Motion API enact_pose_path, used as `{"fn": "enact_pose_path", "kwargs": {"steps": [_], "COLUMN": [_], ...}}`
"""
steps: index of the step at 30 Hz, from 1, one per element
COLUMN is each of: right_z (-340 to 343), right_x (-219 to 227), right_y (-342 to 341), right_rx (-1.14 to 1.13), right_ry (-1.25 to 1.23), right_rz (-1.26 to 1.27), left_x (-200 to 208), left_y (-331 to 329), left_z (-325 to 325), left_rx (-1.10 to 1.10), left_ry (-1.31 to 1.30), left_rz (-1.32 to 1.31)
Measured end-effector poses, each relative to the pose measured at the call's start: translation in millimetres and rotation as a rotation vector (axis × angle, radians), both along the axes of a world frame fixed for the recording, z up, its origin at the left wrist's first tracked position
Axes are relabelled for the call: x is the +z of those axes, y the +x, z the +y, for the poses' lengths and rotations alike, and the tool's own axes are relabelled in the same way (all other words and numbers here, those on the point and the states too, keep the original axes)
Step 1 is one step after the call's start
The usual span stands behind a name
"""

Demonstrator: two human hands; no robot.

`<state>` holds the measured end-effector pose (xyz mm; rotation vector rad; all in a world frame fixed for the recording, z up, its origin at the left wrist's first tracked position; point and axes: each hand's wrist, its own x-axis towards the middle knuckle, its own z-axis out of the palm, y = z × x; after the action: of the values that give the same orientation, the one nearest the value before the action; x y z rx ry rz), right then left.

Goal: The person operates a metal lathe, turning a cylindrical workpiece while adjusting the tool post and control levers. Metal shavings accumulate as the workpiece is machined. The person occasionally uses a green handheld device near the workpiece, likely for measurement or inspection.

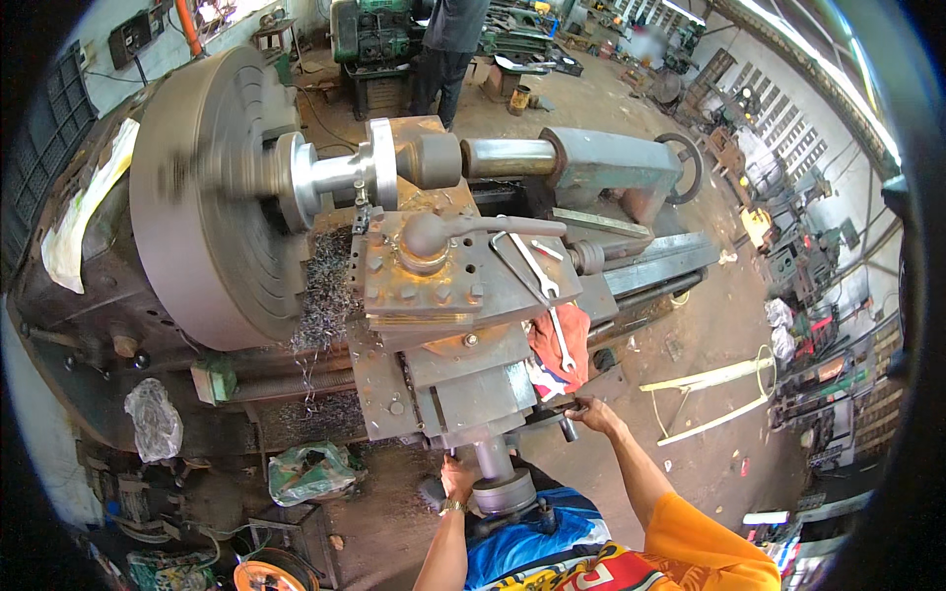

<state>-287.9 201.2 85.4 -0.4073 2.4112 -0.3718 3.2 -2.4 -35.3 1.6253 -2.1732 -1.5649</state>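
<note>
Well, the right hand (596,414) is at the end of a dark metal crossbar (545,420) on the near side of the lathe, its fingers folded over the bar, just beside a short black cylindrical handle (569,429). The left hand (457,477), with a gold-coloured watch (453,505) at the wrist, is curled beside a short dark upright lever (452,455); its fingers are partly hidden, so I cannot tell how tightly they close. Between the hands a round grey metal drum (504,491) juts toward the person's blue clothing.

Just above the right hand lies a crumpled red cloth (570,335), a silvery open-ended wrench (562,330) resting across it. Further in stands a rusty square steel tool post (424,266), topped by a long grey clamping lever (483,229). Curly metal shavings (328,286) heap to its left, under a shiny stepped metal shaft (335,172) held between a huge grey round chuck (212,217), blurred at its face, and a grey-green tailstock (606,163). Beyond the machine, someone in dark trousers (439,84) stands.
</note>
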Motion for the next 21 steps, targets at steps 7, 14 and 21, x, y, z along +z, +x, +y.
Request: {"fn": "enact_pose_path", "kwargs": {"steps": [7,14,21], "right_z": [-7,-15,-29], "right_x": [29,19,5], "right_y": [11,7,18], "right_rx": [-0.024,0.000,0.036], "right_ry": [-0.095,-0.038,0.179], "right_rz": [-0.025,-0.168,-0.123], "left_x": [-3,-6,-10], "left_y": [4,5,5], "left_z": [-1,0,-1], "left_rx": [-0.017,-0.002,-0.008], "left_ry": [0.002,0.045,0.101], "left_rz": [0.005,0.040,0.020]}}
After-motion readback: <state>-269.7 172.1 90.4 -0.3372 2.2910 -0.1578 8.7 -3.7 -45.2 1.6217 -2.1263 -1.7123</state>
